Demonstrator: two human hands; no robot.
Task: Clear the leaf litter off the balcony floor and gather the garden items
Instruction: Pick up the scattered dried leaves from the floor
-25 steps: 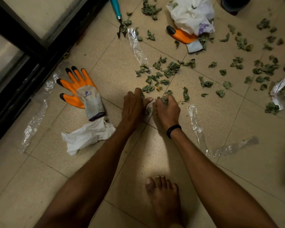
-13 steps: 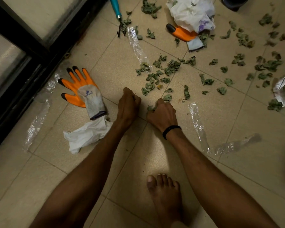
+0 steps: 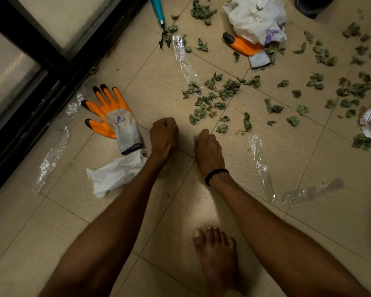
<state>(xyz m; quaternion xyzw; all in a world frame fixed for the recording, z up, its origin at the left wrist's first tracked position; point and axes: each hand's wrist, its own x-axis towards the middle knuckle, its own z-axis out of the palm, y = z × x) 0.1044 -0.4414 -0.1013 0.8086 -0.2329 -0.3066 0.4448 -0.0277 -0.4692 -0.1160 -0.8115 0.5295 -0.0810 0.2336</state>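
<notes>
Dry green leaves [image 3: 220, 94] lie scattered over the beige tiles, thickest ahead and to the right of my hands. My left hand [image 3: 164, 136] is a closed fist just right of an orange and grey glove [image 3: 114, 118]. My right hand [image 3: 208, 148], with a black wristband, rests curled on the floor beside it; a few leaves lie just past its fingers. Both fists appear closed on gathered leaves, which are hidden inside. A second orange glove [image 3: 242, 47] lies half under a white bag [image 3: 257, 18]. A teal-handled hand rake [image 3: 160, 16] lies at the top.
A black door frame [image 3: 41, 67] runs along the left. Crumpled white paper [image 3: 116, 174] lies by my left wrist. Clear plastic strips [image 3: 259, 159] are strewn about, and a dark pot [image 3: 313, 5] stands top right. My bare foot [image 3: 216, 254] is below my hands.
Both hands scooped leaves together, closed into fists and drew back toward me. The tile patch where they were gathering no longer has leaves on it.
</notes>
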